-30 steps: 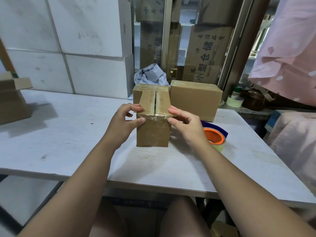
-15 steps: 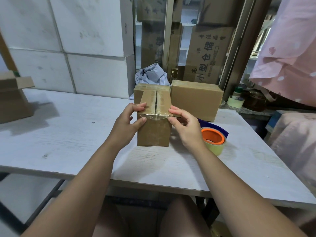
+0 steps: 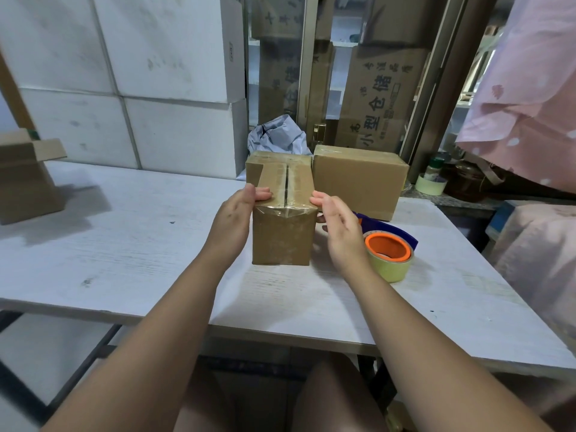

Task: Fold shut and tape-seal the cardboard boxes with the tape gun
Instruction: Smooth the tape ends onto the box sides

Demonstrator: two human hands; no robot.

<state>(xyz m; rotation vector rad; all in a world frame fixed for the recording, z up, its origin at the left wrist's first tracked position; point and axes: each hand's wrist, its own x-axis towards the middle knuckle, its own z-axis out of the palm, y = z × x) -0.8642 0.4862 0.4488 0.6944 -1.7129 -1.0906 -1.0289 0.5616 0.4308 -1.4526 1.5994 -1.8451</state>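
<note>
Currently: box [image 3: 282, 235] stands on table [image 3: 124, 244] at centre of frame. Its long axis runs away from the camera, toward the top of the frame, and a short end face points at the viewer. Top flaps are closed, with the seam along the long axis. Clear tape covers the seam and folds down onto the near end face, wrinkled at the edge.

Left hand [image 3: 232, 222]: palm against the box's left side, thumb up at the near top corner, fingers bent over the top edge onto the left flap. It holds the box.

Right hand [image 3: 341, 235]: fingers straight, together and loose, fingertips at the box's top right edge. Whether the palm touches the side, cannot tell. It holds nothing.

Tape gun [image 3: 389, 251]: lies on the table just right of the right hand. Orange core faces up, the roll is yellowish, and the blue body sits behind the roll.

Second box [image 3: 358, 182]: sealed, upper right of the first, long axis across the frame.

Third box [image 3: 277, 159]: directly behind the first, mostly hidden.

Open box [image 3: 25, 182]: at the left edge, one flap sticking out.

Loose tape roll [image 3: 431, 183]: on the ledge at right.
</note>
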